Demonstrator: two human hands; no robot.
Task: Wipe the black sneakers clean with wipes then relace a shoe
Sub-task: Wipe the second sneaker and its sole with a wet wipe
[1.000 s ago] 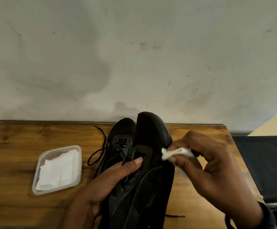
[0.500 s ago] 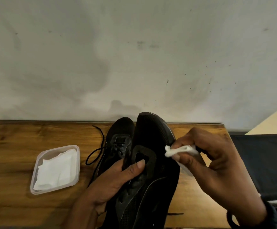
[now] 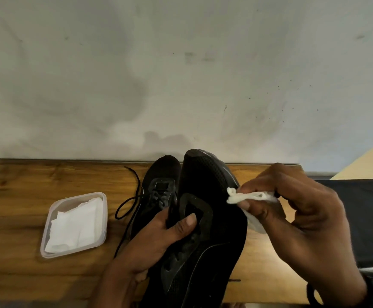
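A black sneaker (image 3: 212,218) is lifted off the table with its toe pointing at the wall. My left hand (image 3: 159,238) grips it from the left, thumb across the tongue area. My right hand (image 3: 296,221) pinches a crumpled white wipe (image 3: 248,196) and holds it against the sneaker's right side near the toe. The second black sneaker (image 3: 159,187) lies on the table behind and left of the held one, with its black lace (image 3: 127,205) trailing loose to the left.
A clear plastic tray (image 3: 52,218) with folded white wipes (image 3: 76,225) sits on the wooden table (image 3: 14,196) at the left. A grey wall runs along the table's far edge. A dark surface (image 3: 368,218) lies beyond the table's right end.
My right hand and the wipe have slid a little to the right and forward along the sneaker's side. My left thumb has curled in tighter on the shoe.
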